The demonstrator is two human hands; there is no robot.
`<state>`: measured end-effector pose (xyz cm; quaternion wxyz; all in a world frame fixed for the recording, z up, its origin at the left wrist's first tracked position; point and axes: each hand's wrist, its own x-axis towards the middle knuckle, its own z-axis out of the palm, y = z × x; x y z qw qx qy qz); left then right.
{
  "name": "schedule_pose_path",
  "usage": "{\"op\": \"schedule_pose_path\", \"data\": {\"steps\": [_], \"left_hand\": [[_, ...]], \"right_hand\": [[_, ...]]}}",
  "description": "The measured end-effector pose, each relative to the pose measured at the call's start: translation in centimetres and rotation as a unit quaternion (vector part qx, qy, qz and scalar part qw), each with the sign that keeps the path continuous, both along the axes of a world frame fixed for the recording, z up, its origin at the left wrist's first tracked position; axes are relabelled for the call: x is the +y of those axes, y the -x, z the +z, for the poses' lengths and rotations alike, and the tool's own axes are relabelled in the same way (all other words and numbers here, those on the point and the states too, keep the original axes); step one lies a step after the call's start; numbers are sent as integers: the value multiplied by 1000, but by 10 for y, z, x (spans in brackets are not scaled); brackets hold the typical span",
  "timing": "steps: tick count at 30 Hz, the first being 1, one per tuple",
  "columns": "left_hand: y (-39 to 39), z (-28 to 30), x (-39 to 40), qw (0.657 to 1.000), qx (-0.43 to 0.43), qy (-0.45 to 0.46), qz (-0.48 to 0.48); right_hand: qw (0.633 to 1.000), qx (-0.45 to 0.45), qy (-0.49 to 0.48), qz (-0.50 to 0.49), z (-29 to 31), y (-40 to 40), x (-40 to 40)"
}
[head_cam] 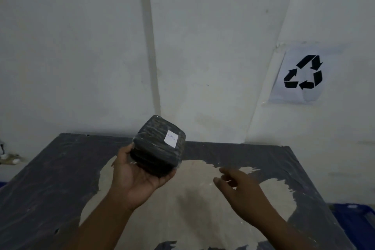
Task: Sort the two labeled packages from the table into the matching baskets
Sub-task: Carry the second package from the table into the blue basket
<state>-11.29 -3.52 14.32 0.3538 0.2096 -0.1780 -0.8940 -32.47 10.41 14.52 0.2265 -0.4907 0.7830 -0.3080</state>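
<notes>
A black wrapped package (156, 146) with a small white label (171, 138) on its top face is held up above the table (50, 168). My left hand (138, 178) grips it from below and from the left side. My right hand (237, 186) hovers to the right of it over the table, fingers apart and holding nothing. The label bears a handwritten mark that looks like a B. No second package is in view.
The table is dark with a large worn pale patch in its middle. A blue basket (357, 221) shows at the lower right beside the table. A recycling sign (302, 73) hangs on the right wall. Small clutter (10, 158) lies at the far left.
</notes>
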Motion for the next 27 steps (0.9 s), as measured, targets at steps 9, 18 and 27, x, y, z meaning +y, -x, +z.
{"op": "schedule_pose_path", "data": {"steps": [9, 18, 27], "left_hand": [[38, 15, 15, 990, 38, 121, 54], [58, 17, 30, 952, -92, 284, 65], [47, 14, 41, 893, -223, 380, 94]], "right_hand": [[920, -391, -4, -5, 39, -22, -4], [805, -592, -3, 36, 59, -33, -20], [739, -670, 71, -8, 49, -23, -25]]}}
